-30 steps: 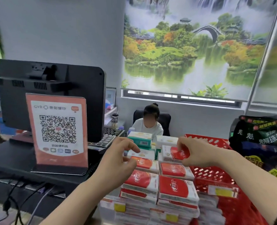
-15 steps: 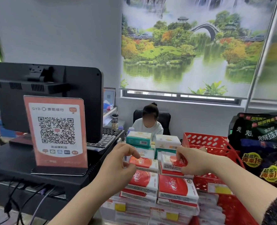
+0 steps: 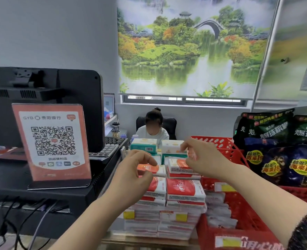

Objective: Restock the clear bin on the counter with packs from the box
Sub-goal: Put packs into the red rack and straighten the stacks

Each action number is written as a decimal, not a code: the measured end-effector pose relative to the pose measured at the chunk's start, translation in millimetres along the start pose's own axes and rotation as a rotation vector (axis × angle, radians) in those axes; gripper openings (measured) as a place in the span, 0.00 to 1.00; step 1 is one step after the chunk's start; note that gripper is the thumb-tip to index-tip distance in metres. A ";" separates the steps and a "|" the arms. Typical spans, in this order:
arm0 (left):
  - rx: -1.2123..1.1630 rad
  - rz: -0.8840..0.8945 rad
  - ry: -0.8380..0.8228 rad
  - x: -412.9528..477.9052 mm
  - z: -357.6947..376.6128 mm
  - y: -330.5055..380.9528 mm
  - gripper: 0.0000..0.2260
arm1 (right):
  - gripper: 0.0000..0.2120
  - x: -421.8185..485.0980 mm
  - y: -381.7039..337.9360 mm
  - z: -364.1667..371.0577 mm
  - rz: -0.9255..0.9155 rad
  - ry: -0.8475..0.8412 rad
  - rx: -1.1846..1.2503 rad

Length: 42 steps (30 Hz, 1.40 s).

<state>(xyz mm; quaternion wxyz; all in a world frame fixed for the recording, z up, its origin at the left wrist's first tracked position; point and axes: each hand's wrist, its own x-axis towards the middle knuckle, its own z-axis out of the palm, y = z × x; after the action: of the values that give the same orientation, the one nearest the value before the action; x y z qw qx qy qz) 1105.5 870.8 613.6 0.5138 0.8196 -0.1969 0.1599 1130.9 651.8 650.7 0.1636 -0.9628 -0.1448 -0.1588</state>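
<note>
Red-and-white tissue packs [image 3: 185, 189] are stacked in two columns in the clear bin [image 3: 122, 152] on the counter. My left hand [image 3: 134, 177] pinches the top pack of the left column [image 3: 150, 168] between forefinger and thumb. A tilted pack [image 3: 178, 166] lies on top of the right column. My right hand [image 3: 205, 159] hovers just right of it, fingers loosely curled and spread, holding nothing. Teal and white packs [image 3: 144, 145] stand behind the stacks. No box is in view.
A red plastic basket [image 3: 226, 156] with white packs sits right of the bin, dark snack bags [image 3: 282, 159] behind it. Left are a QR-code sign [image 3: 51, 141], a black monitor [image 3: 46, 91] and a keyboard [image 3: 105, 150]. A person sits behind the counter.
My right hand has let go of the pack it held; that pack now lies on the right column. My left hand stays at the top left pack. The view has shifted slightly.
</note>
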 end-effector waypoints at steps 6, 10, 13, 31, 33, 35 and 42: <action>0.038 0.049 0.067 -19.3 24.9 25.3 0.12 | 0.09 -48.8 -44.0 4.2 0.080 0.305 0.314; -0.007 0.081 0.069 -41.6 45.5 40.5 0.12 | 0.08 -94.9 -59.5 0.4 0.160 0.356 0.350; -0.053 0.110 0.001 -71.1 66.9 51.4 0.12 | 0.11 -137.6 -58.0 -4.3 0.212 0.399 0.340; -0.041 -0.276 -0.123 -259.5 325.5 -1.2 0.08 | 0.16 -378.5 134.7 89.7 0.547 0.126 0.515; -0.008 -0.339 -0.114 -279.7 359.4 -25.9 0.06 | 0.13 -398.4 158.0 123.3 0.568 0.087 0.533; 0.029 -0.390 -0.112 -297.3 391.0 -54.1 0.05 | 0.11 -416.0 179.9 162.8 0.593 0.052 0.557; 0.108 -0.501 -0.117 -346.0 489.3 -180.9 0.04 | 0.09 -459.2 255.2 315.7 0.793 0.027 0.722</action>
<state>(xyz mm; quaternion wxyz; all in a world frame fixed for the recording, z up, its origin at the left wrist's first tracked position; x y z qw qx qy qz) 921.3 554.1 106.0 0.4805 0.8769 -0.0083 -0.0099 880.1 430.7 137.0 0.5335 -0.8241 0.1866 -0.0375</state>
